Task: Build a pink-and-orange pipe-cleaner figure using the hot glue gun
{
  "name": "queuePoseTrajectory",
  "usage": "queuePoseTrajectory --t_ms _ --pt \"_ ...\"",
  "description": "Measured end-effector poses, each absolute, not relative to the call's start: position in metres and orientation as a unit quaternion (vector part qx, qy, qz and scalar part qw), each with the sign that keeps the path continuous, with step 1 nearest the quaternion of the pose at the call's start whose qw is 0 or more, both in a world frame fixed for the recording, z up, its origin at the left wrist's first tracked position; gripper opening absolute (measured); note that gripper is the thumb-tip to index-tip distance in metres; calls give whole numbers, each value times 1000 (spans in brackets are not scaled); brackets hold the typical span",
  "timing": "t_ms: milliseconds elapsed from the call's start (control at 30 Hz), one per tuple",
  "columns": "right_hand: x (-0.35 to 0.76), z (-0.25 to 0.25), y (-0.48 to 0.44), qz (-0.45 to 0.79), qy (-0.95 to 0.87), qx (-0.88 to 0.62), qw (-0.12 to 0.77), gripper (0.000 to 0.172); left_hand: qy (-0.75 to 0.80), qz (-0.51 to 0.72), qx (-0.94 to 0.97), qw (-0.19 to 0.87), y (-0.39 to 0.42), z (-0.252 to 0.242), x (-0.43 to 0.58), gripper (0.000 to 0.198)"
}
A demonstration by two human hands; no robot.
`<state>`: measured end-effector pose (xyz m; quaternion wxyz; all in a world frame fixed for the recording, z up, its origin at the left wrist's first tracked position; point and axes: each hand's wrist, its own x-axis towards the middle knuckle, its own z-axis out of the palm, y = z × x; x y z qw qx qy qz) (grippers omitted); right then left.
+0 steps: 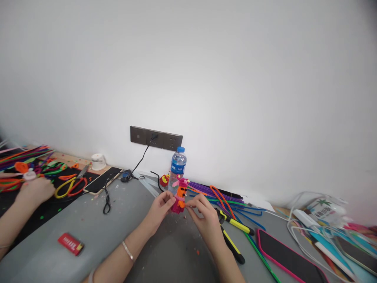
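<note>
A small pipe-cleaner figure [182, 192], pink and orange with dark eye-like spots, is held upright in front of me above the grey table. My left hand [160, 208] is closed in a pinch on its left side. From the other side, my right hand [204, 214] pinches at the orange part low on the figure, thumb and forefinger together. The exact bit between those fingertips is too small to make out. Just behind the figure stands a water bottle [178, 163] with a blue cap. A red and yellow fuzzy piece [164, 180] lies to the bottle's left.
Yellow-black pliers [235, 226], coloured pipe cleaners [206, 189] and a pink-edged phone [290, 255] lie to the right. Leftward are a red packet [70, 243], another phone [103, 180], scissors [77, 182] and a co-worker's hand [37, 192]. A cord runs from the wall sockets [156, 138].
</note>
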<state>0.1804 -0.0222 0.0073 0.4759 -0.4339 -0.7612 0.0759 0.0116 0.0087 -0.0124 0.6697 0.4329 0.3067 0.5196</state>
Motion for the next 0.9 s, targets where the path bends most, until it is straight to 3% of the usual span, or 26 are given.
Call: queuePoseTrajectory --t_ms 233,900 --pt "180 14 -24 86 -733 -437 514 12 305 531 420 669 10 -15 11 35" --pt "176 6 -24 103 -736 -439 505 6 296 534 444 655 10 -19 11 29"
